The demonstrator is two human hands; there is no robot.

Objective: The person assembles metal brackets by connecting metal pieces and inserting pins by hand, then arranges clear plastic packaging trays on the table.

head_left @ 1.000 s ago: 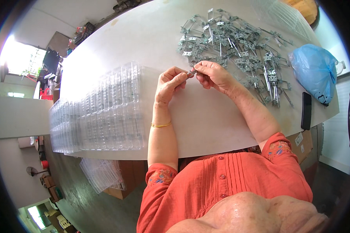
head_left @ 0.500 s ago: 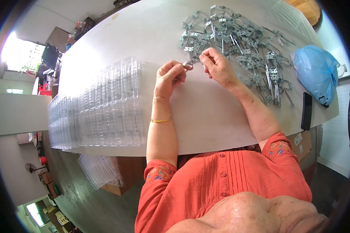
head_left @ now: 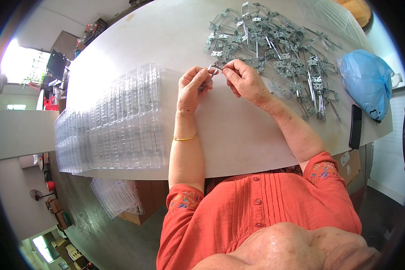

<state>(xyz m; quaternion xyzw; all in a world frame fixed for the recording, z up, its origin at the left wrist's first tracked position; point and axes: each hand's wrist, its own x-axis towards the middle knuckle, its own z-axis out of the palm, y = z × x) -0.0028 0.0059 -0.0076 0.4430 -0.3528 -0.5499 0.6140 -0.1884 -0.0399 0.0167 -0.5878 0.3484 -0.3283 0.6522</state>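
Observation:
In front of me, over the table, my left hand (head_left: 193,89) is closed on a small shiny metal piece (head_left: 213,70) with a curved end. The rest of that piece is hidden by the fingers. My right hand (head_left: 247,82) meets it from the right, thumb and forefinger pinched at the piece's far end. Whether a second small part sits in that pinch is too small to tell. Beyond and to the right of my hands lies a loose heap of grey metal brackets with thin rods (head_left: 279,49), several of them tangled together.
Stacked clear plastic trays (head_left: 117,117) cover the table's left side. A knotted blue plastic bag (head_left: 365,83) and a black phone (head_left: 355,127) lie at the right edge. More clear trays (head_left: 117,196) rest on a cardboard box (head_left: 144,202) below the table's front edge.
My right hand has moved slightly left and down, closing the gap to my left hand. Its fingertips now reach the metal piece, which they were apart from before.

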